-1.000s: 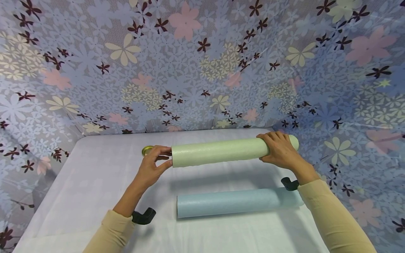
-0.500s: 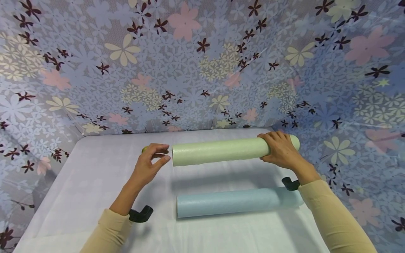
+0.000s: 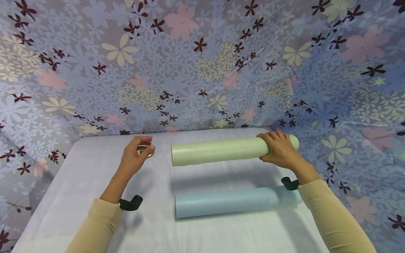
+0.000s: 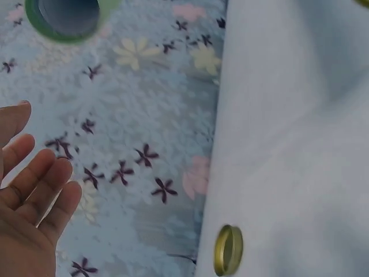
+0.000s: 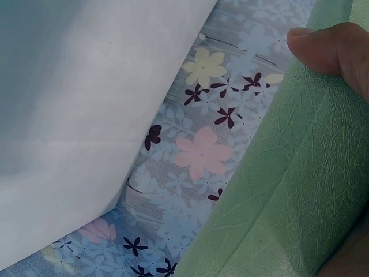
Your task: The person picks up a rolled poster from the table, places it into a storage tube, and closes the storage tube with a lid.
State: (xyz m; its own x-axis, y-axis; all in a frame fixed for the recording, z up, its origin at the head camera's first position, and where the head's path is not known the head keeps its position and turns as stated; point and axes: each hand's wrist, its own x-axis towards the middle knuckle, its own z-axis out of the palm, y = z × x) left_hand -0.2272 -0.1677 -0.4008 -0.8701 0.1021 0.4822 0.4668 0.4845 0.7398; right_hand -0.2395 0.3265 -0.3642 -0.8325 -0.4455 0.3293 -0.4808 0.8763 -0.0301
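My right hand (image 3: 280, 149) grips a light green roll (image 3: 218, 151) of sheet material near its right end, holding it raised over the white table. In the right wrist view, the thumb lies across the textured green roll (image 5: 300, 167). My left hand (image 3: 134, 156) is off the roll's left end, fingers loosely bent and nothing between them. Just beyond the left fingertips, partly hidden by them, a gold-coloured ring (image 3: 150, 153) stands on the table. The left wrist view shows that gold ring (image 4: 229, 250) near the cloth edge, and the green roll's hollow end (image 4: 49, 36) at top left.
A light blue roll (image 3: 234, 202) lies on the white-covered table (image 3: 79, 189), in front of the raised green one. Flower-patterned cloth (image 3: 177, 77) hangs behind the table and along its right side. Another gold edge (image 4: 363, 3) shows in the left wrist view's top corner.
My left hand has drawn away from the green roll's left end, moving left to the gold ring. The right hand keeps its grip, and the roll stays nearly still.
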